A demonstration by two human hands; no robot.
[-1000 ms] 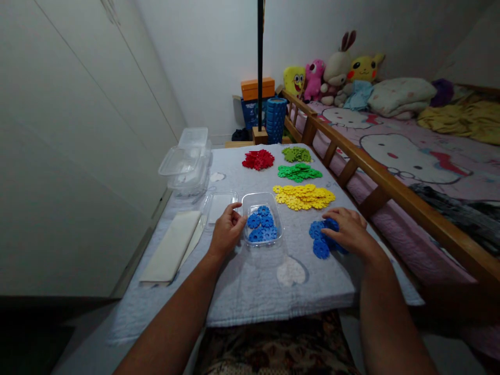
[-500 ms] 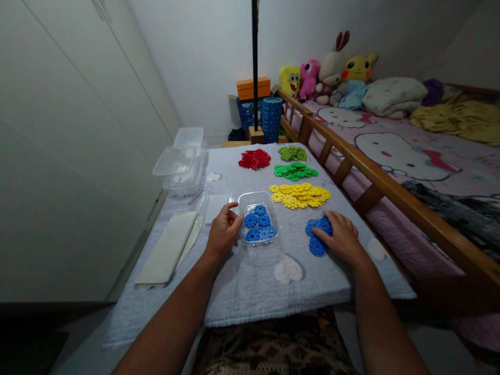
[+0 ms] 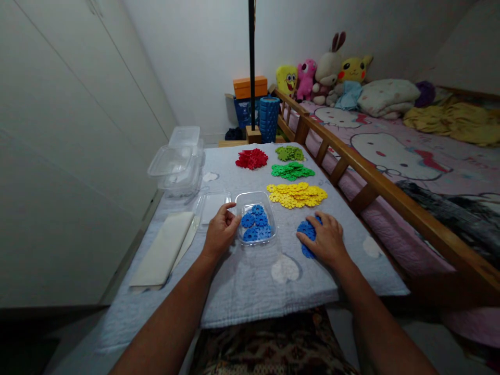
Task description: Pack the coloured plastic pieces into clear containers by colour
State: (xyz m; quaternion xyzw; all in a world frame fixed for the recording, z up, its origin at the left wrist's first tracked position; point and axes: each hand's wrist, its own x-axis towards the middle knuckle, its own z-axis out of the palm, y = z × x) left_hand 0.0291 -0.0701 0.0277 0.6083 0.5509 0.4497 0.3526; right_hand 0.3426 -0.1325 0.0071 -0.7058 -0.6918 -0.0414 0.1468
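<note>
The person's right grip spreads over blue flower-shaped discs right of the clear plastic tub, its hold unclear, the left grip loosely curled, fingers parted, at the tub's left rim.

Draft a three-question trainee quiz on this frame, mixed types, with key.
1. Pick one. The discs in the tub are: a) red, b) blue, c) white.
2. True or false: the right hand has its fingers over the red pile.
3. Fill in: just beyond the yellow pile, as the wearer looks, lies the ____ pile.

Key: 1: b. 2: False; they are over the blue pile. 3: Bright green.
</note>
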